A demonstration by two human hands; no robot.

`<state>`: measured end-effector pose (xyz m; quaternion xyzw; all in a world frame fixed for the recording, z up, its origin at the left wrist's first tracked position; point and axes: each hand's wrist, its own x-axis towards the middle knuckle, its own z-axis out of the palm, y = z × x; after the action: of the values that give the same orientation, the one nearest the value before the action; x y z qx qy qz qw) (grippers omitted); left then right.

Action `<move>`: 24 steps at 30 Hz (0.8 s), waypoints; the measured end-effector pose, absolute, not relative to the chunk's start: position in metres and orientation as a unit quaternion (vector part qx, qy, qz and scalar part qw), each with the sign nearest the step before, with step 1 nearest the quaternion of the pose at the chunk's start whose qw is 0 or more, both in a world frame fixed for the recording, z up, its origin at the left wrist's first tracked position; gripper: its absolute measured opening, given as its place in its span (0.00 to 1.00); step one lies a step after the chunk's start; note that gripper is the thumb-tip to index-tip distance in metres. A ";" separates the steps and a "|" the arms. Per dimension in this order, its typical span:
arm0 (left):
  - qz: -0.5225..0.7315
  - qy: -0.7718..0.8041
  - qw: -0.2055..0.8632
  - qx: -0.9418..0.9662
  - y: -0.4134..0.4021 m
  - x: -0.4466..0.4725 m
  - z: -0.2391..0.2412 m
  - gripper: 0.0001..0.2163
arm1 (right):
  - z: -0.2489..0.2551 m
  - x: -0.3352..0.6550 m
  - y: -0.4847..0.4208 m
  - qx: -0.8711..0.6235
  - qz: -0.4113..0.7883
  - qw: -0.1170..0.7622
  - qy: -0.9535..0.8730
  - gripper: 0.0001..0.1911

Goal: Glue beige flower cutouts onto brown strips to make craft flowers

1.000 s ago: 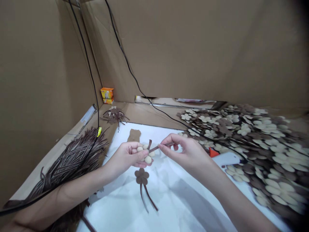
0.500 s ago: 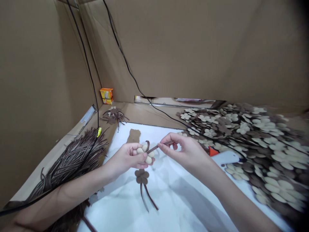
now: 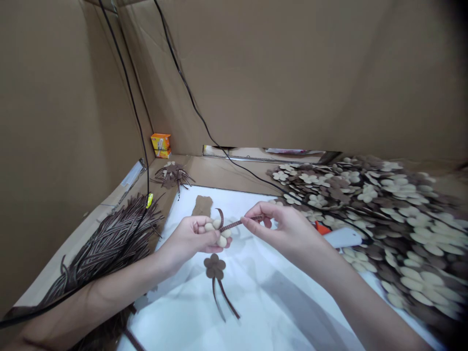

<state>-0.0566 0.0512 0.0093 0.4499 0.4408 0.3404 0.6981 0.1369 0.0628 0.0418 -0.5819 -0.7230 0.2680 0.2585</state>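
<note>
Pinching felt flower [image 3: 222, 241] in left hand [image 3: 188, 239], ribbon [image 3: 237, 224] in right hand [image 3: 281, 226].

Cream felt flower [image 3: 218, 233] with rounded petals, pinched in my left hand [image 3: 190, 239], some petals partly hidden by that hand. Narrow brown ribbon [image 3: 237, 224] lies across its face: one end curls up in a short loop above the petals, the other runs taut to the right, pinched in my right hand [image 3: 281, 229].
</note>
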 end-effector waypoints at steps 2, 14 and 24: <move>0.339 0.441 0.700 0.447 0.051 -0.056 0.009 0.13 | 0.041 0.137 0.062 -0.585 0.270 0.253 -0.722 0.11; 0.337 0.440 0.707 0.439 0.051 -0.057 0.010 0.07 | 0.041 0.138 0.061 -0.579 0.282 0.249 -0.723 0.09; 0.321 0.445 0.714 0.435 0.051 -0.056 0.015 0.06 | 0.042 0.136 0.062 -0.591 0.302 0.225 -0.714 0.10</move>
<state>-0.0557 0.0509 0.0151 0.4345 0.4451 0.3207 0.7143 0.1359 0.0617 0.0423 -0.5908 -0.7136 0.3017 0.2252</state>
